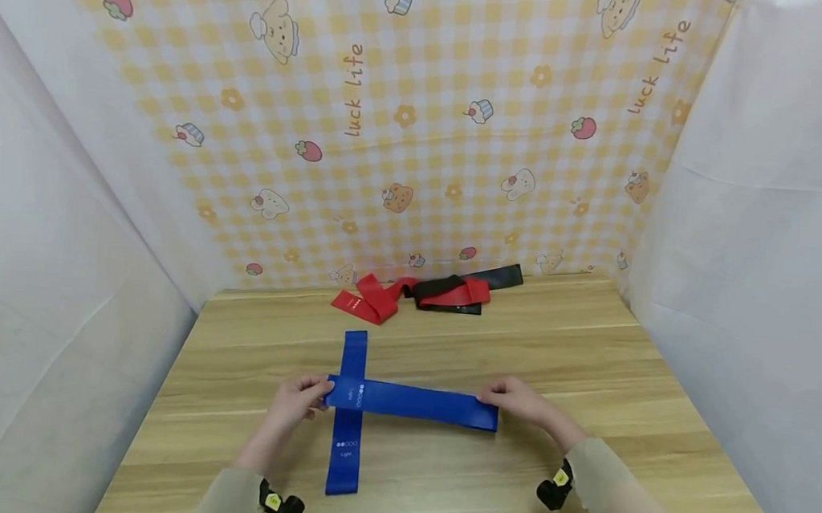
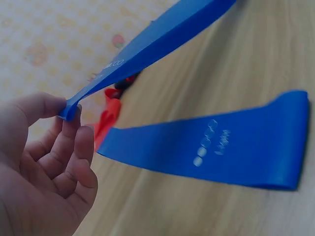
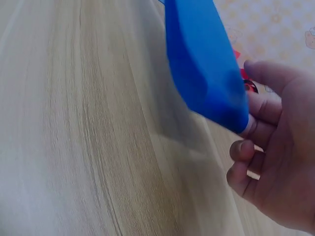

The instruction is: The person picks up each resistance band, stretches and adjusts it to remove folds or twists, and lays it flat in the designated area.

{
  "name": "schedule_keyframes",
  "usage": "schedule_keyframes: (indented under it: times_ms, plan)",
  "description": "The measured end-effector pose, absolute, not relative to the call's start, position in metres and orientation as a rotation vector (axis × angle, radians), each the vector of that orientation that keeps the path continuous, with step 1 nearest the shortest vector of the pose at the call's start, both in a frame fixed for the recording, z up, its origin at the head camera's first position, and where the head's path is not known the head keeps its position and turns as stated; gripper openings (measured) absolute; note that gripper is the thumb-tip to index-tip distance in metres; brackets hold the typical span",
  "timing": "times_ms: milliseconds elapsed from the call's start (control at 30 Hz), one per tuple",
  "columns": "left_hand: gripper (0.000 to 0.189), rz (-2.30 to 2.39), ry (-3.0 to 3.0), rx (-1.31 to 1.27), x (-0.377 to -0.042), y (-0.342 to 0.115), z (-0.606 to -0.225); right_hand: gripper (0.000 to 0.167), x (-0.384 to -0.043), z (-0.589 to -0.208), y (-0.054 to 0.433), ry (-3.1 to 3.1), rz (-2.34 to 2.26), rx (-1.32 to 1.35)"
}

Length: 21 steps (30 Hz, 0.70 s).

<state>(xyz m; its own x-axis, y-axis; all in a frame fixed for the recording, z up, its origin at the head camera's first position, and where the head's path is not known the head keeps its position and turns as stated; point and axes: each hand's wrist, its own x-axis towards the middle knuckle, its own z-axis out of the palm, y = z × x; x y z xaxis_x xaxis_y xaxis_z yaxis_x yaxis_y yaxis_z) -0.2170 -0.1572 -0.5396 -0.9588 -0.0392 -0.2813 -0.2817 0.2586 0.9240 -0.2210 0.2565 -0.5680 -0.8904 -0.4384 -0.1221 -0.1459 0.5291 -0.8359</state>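
A blue resistance band (image 1: 421,402) is stretched out flat and sideways, raised above the table in both wrist views. My left hand (image 1: 298,399) pinches its left end between thumb and fingertips, the other fingers loosely bent in the left wrist view. At the right end, my right hand (image 1: 516,399) holds the band's far edge near the corner; in the right wrist view some fingertips are hidden behind the band (image 3: 206,64). Beneath the left part lies a second blue resistance band (image 1: 344,469), marked "Light", lengthwise on the table, so the two cross in the head view.
Toward the back of the wooden table (image 1: 261,317) lie a red band (image 1: 378,302) and a black band (image 1: 503,277), tangled together. A yellow checked cloth (image 1: 432,170) hangs behind the table. White sheets (image 1: 762,212) close off both sides.
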Motion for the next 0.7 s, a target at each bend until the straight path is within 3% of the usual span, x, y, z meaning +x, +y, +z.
schedule_keyframes:
  times_ms: [200, 700]
  plan:
    - [0.017, 1.695, 2.387, -0.235, -0.221, -0.156, -0.561, 0.026, -0.221, -0.573, 0.255, 2.489, -1.264, -0.468]
    - [0.018, 1.625, 2.440, -0.198, -0.220, -0.156, -0.581, 0.018, -0.224, -0.578, 0.247, 2.570, -1.284, -0.281]
